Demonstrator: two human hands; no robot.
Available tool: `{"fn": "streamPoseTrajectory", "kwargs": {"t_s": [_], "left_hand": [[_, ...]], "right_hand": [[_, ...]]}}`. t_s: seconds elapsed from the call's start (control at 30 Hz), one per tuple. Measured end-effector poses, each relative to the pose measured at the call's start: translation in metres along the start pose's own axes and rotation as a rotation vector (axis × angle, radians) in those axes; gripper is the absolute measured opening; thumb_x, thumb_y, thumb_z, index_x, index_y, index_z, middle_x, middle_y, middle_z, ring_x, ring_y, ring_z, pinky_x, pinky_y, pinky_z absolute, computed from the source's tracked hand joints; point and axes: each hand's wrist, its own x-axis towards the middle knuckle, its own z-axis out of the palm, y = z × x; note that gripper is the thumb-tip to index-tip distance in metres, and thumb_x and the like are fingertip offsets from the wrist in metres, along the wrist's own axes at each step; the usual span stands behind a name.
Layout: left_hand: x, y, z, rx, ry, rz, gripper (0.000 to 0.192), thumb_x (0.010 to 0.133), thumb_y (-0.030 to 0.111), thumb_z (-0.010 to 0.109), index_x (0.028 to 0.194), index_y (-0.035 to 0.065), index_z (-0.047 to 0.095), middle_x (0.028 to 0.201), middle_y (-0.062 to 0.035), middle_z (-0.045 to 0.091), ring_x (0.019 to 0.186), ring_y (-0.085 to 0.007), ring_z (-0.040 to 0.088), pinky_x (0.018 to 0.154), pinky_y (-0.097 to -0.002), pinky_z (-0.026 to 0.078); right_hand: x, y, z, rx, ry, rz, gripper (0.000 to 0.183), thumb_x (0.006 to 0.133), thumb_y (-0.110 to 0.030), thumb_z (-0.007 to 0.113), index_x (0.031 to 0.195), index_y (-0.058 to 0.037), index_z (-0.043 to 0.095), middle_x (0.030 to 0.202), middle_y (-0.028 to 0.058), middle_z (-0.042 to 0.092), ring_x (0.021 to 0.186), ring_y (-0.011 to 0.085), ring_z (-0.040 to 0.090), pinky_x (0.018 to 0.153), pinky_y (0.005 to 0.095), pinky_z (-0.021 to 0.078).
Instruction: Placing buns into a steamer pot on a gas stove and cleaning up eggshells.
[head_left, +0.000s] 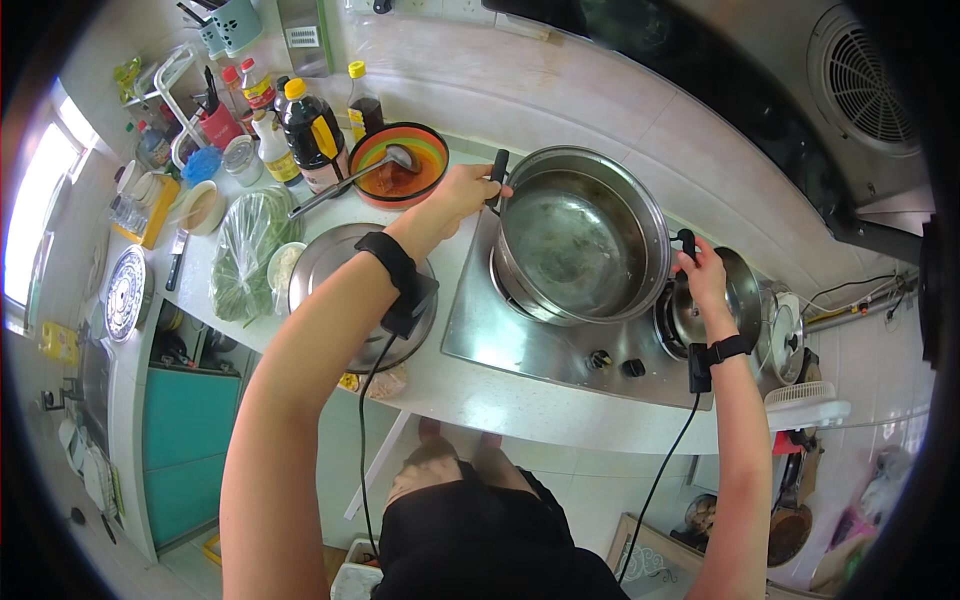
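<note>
A large stainless-steel pot (517, 281) stands over the left burner of a steel gas hob (480, 330). Clear liquid, seemingly water, covers its bottom. My left hand (469, 191) grips the black handle (498, 174) on the pot's left side. On the opposite side, my right hand (703, 274) holds the other black handle (685, 243). Both wrists wear black straps with small cabled boxes. Below my left forearm lies a round steel lid (322, 255), partly covered by the arm. Whether the pot's base touches the burner is hidden.
An orange bowl (439, 169) of reddish liquid holds a ladle (322, 196). Sauce bottles (311, 124), bagged green vegetables (244, 255) and a knife (175, 266) occupy the left counter. A smaller pan (739, 281) sits right of the pot. The range hood (675, 97) overhangs the back.
</note>
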Motion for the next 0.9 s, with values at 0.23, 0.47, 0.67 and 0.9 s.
{"fn": "streamPoseTrajectory", "kwargs": {"t_s": [0.23,0.47,0.67,0.9], "left_hand": [[-0.023,-0.071,0.039,0.052,0.624,0.268,0.06,0.076,0.017,0.057,0.127,-0.0069,0.035,0.121,-0.0246,0.045,0.108,-0.0328,0.049,0.093,-0.0377,0.038],[-0.152,-0.137,0.064,0.085,0.397,0.177,0.047,0.077,0.002,0.057,0.122,-0.0005,0.043,0.121,-0.0135,0.047,0.107,-0.0227,0.051,0.085,-0.0311,0.045],[-0.219,-0.194,0.01,0.183,0.705,0.046,0.047,0.074,0.001,0.056,0.118,-0.0011,0.043,0.117,-0.0149,0.044,0.104,-0.0259,0.049,0.085,-0.0322,0.044],[-0.238,-0.238,-0.051,0.14,0.884,-0.183,0.053,0.076,0.005,0.057,0.125,0.0005,0.038,0.122,-0.0178,0.039,0.112,-0.0296,0.046,0.089,-0.0337,0.043]], "right_hand": [[-0.073,-0.06,0.03,-0.268,0.198,-0.648,0.051,0.073,0.0,0.061,0.121,-0.0027,0.044,0.127,0.0171,0.043,0.116,0.0324,0.042,0.095,0.0373,0.0363],[-0.18,-0.116,0.105,0.151,-0.521,-0.66,0.031,0.072,0.001,0.06,0.103,-0.0011,0.054,0.112,0.0133,0.051,0.096,0.0282,0.055,0.082,0.0333,0.0449],[-0.196,-0.142,0.192,0.157,-0.864,-0.767,0.033,0.07,0.0,0.062,0.102,0.0008,0.053,0.105,0.0139,0.054,0.092,0.0282,0.056,0.081,0.035,0.0457],[-0.185,-0.211,0.277,0.022,-0.624,-0.935,0.053,0.069,-0.002,0.064,0.119,-0.0036,0.046,0.127,0.0205,0.04,0.111,0.0375,0.044,0.094,0.0404,0.0373]]}}
